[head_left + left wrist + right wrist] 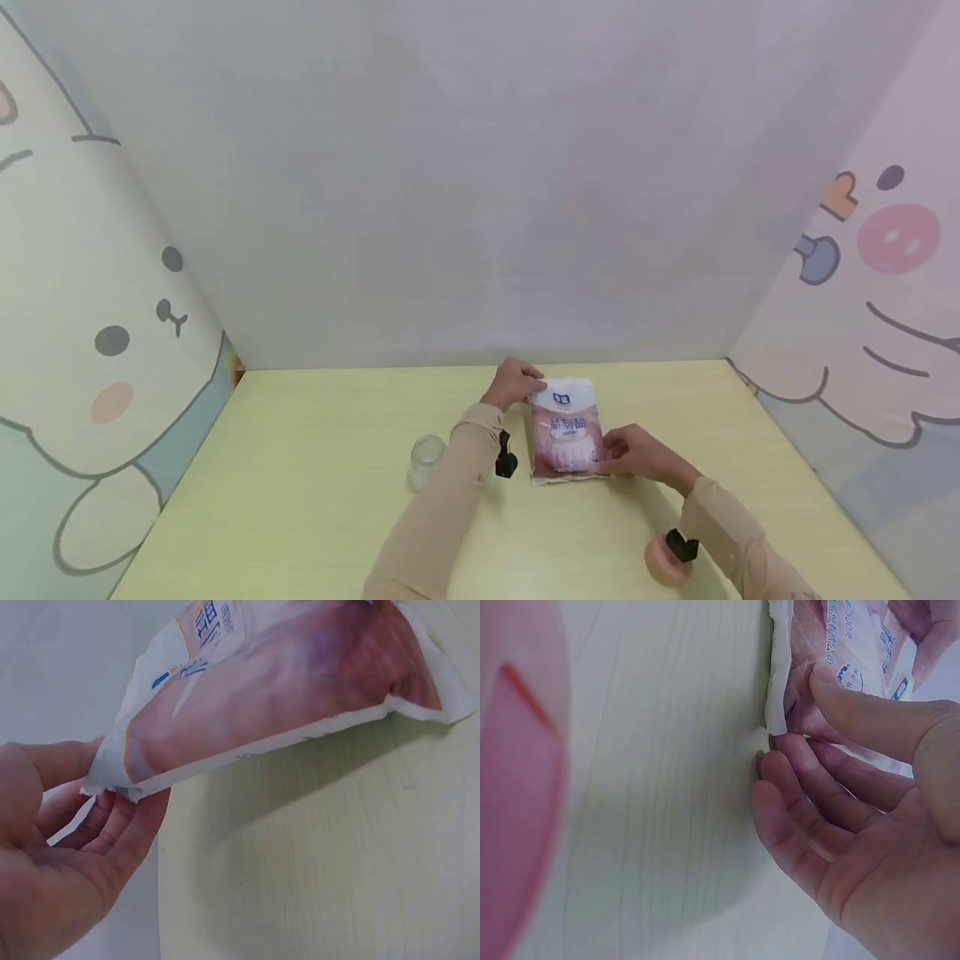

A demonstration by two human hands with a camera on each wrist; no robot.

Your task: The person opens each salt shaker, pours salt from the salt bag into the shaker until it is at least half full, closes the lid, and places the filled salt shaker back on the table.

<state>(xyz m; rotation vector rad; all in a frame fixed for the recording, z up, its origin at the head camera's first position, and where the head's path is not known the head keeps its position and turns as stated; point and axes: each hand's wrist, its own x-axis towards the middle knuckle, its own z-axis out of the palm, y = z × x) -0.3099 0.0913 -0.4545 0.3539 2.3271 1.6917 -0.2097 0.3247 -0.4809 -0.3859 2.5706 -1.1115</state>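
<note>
Your L hand (514, 382) & R hand (637, 452) pinch opp. corners of the rectangular white-and-reddish-brown plastic bag (564, 437) w/ blue Chinese lettering (567, 424); "500克" readable.

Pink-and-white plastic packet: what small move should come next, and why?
The left hand and right hand should probably lift together: they grip opposite corners of the packet, far left and near right, so raising one alone could tilt it.

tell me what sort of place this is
Probably a small staged tabletop booth, perhaps set up for filming, though I can't be sure: a pale yellow table lies before a plain pale backdrop, with cartoon-printed panels on both sides.
</note>
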